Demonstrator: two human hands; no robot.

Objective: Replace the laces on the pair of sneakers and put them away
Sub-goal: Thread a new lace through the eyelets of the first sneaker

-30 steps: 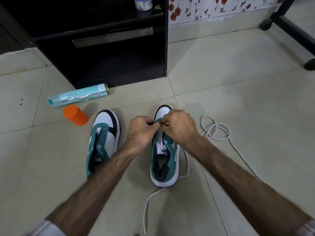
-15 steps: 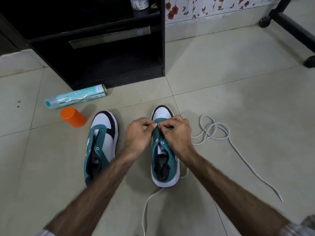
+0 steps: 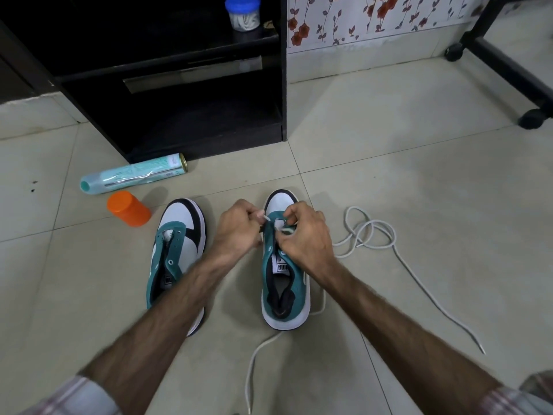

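On the tiled floor [image 3: 389, 175], the unlaced left sneaker [image 3: 176, 250] stands beside the right sneaker [image 3: 284, 283]. Left hand [image 3: 239, 232] pinches the white lace [image 3: 371, 235] tip; right hand [image 3: 305, 238] pinches lace at the front eyelets, its slack looping rightward.

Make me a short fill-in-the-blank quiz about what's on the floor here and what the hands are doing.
1. Both hands, the left hand and the right hand, work at the toe end of the ____ sneaker.
2. The bottle beside the left sneaker is coloured ____.
3. The spray can in front of the black cabinet lies on its ____.
4. The loose lace on the tiles is coloured ____.

Missing words: right; orange; side; white
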